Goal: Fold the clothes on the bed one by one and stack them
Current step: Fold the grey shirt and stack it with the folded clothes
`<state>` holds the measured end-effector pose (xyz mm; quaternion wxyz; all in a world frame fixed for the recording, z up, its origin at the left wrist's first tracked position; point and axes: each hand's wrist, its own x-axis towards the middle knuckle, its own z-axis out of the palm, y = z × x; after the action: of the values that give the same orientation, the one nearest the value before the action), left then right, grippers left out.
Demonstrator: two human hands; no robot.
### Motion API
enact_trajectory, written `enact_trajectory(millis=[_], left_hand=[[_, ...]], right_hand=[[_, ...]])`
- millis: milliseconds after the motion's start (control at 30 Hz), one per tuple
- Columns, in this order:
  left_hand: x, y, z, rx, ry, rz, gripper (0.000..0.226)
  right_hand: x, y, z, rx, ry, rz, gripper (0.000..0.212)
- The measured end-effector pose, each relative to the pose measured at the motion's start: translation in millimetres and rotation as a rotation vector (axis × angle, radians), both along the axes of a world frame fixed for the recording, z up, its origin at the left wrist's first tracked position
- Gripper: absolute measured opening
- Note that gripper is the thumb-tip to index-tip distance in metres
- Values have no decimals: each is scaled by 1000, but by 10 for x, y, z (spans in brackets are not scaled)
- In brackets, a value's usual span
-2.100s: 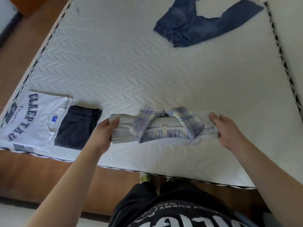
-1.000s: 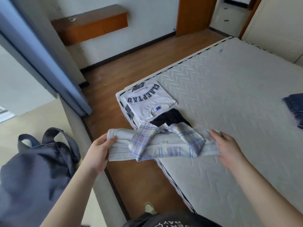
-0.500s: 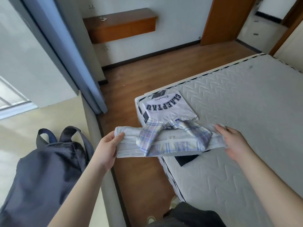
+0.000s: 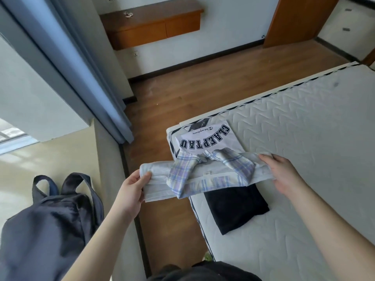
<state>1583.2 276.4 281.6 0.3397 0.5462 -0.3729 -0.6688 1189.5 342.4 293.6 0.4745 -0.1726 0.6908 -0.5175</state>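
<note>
Two hands hold one folded garment in mid-frame, above the corner of a white quilted mattress (image 4: 300,138) that fills the right half of the picture. Wooden floor (image 4: 182,94) runs from the upper centre down along the bed's edge. A dark grey backpack (image 4: 40,226) sits at the lower left, its two straps looped upward. A blue-grey curtain (image 4: 85,63) hangs along the upper left, and a wooden wall shelf (image 4: 154,23) is mounted at the top centre with a small, unclear item on it.

The folded plaid shirt (image 4: 207,175), pale with blue and lilac checks and its collar uppermost, is stretched level between the hands, its left end out past the mattress edge over the floor. Beyond it, on the mattress corner, lies a folded white T-shirt (image 4: 209,138) with dark block lettering. Just below the plaid shirt lies a folded dark garment (image 4: 235,207), beside the white one.

The left hand (image 4: 129,189) pinches the shirt's left end, thumb on top and fingers beneath. The right hand (image 4: 284,173) grips the right end, thumb over the top edge, the other fingers hidden under the fabric.
</note>
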Motion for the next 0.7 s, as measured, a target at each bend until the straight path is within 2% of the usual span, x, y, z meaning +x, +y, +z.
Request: enact_trajectory(millis=[267, 567, 700], left_hand=[[-459, -747, -261, 85, -1, 82, 13], [-848, -1837, -745, 220, 7, 88, 12], [-1076, -2457, -894, 219, -21, 122, 11]], right_hand=[[-379, -811, -192, 43, -36, -38, 8], [-759, -1927, -605, 159, 12, -54, 8], [-926, -2586, -823, 221, 100, -20, 13]])
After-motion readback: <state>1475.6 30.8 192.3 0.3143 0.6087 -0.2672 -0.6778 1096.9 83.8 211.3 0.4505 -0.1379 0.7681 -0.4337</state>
